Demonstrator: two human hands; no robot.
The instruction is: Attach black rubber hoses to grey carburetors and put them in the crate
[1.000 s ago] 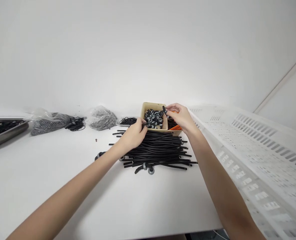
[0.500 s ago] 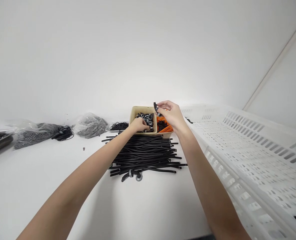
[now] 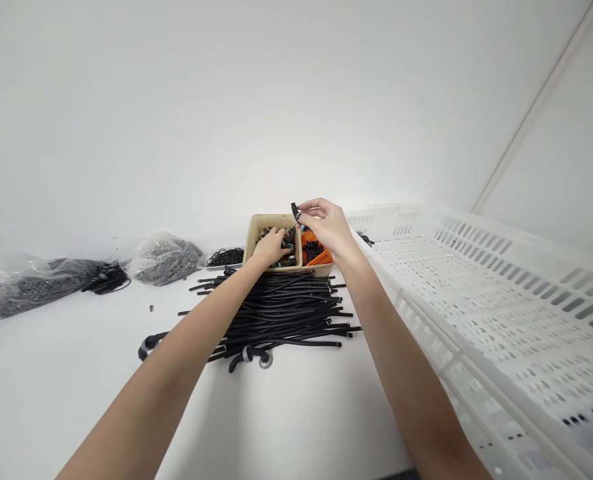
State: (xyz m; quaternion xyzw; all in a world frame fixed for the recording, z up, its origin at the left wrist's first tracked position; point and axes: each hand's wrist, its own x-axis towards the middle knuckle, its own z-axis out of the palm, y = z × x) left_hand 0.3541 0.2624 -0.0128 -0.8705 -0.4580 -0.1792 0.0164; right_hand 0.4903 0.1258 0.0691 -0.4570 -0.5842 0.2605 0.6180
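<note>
My right hand (image 3: pixel 326 223) is raised above the bin's right side, its fingers pinching a small black fitting (image 3: pixel 295 212) whose dark end points up and left. Fingers apart, my left hand (image 3: pixel 270 248) reaches into the left compartment of a cream bin (image 3: pixel 249 241). It touches the black fittings with grey rings (image 3: pixel 290 240) heaped there; nothing is visibly gripped. In the right compartment is an orange basket (image 3: pixel 322 259) with small black parts. Just in front of the bin lies a pile of black tubes (image 3: pixel 286 307), partly hidden by my left forearm.
A large white perforated crate (image 3: pixel 476 287) stands on the right. Loose black elbows with grey rings (image 3: pixel 249 355) lie before the tubes. To the left are clear bags of small grey parts (image 3: pixel 165 260), a tray of black rings (image 3: pixel 225 258) and a dark bundle (image 3: pixel 107 277).
My left hand's fingers have spread among the fittings and moved slightly up. My right hand still holds the black fitting. The view has shifted, so the scene sits a little further left.
</note>
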